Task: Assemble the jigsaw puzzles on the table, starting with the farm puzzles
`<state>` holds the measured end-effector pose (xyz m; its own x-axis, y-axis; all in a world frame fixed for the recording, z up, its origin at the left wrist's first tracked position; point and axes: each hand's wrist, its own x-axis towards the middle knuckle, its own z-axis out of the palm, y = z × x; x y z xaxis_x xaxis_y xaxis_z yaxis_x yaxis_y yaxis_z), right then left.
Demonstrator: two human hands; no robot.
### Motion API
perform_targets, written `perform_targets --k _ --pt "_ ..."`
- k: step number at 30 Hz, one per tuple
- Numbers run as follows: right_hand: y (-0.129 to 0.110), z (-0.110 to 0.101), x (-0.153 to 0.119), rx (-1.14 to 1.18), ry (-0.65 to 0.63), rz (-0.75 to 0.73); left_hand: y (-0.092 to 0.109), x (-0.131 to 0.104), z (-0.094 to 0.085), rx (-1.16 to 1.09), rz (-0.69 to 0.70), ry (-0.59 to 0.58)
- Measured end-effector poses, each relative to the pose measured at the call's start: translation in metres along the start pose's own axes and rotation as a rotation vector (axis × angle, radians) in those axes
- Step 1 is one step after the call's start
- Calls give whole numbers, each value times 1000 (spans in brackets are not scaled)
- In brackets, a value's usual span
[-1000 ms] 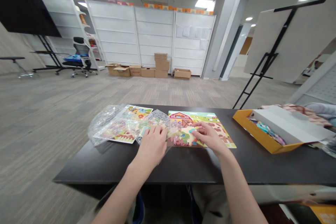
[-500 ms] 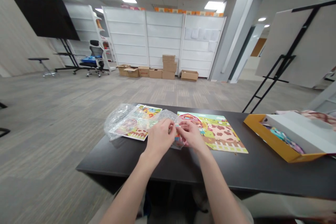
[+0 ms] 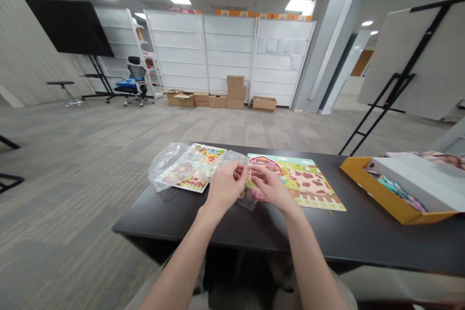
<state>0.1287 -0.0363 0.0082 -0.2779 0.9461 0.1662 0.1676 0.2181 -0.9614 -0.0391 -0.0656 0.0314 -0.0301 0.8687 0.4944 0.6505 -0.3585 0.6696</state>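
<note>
Over the dark table my left hand (image 3: 225, 185) and my right hand (image 3: 271, 187) meet with fingertips close together. Both are closed in a pinch at a clear plastic bag (image 3: 250, 202), which hangs between and below them. Small coloured pieces show through the bag, too blurred to name. Under and beside my right hand lies a farm picture board (image 3: 308, 184) with a barn, a cow pattern and a white fence. To the left of my left hand is a colourful picture sheet (image 3: 192, 184), partly covered by a crumpled clear plastic wrapper (image 3: 165, 167).
At the right of the black table (image 3: 174, 223) stands an open yellow box (image 3: 385, 198) with a white flap and colourful contents. Beyond the table are cardboard boxes (image 3: 236, 92), an office chair (image 3: 134, 82), a screen on a stand (image 3: 70, 26) and a board on an easel (image 3: 407, 68).
The view has shifted slightly. My right hand's fingers have opened a little and moved slightly away from my left hand's; the coloured piece between them shows less.
</note>
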Motion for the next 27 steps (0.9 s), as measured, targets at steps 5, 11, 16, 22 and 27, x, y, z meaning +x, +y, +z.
perform_targets --k 5,11,16,22,27 --pt "1 -58 -24 -267 56 176 9 10 13 -173 -40 76" --pt "-5 -74 -56 -204 -284 431 22 21 25 -366 -75 188" --pt "0 -68 -57 -192 -253 348 37 25 33 -482 -119 260" --pt "0 -83 -58 -363 -217 369 58 21 54 -658 -131 244" --pt "9 -98 -63 -439 -92 314 70 14 69 -653 -117 59"
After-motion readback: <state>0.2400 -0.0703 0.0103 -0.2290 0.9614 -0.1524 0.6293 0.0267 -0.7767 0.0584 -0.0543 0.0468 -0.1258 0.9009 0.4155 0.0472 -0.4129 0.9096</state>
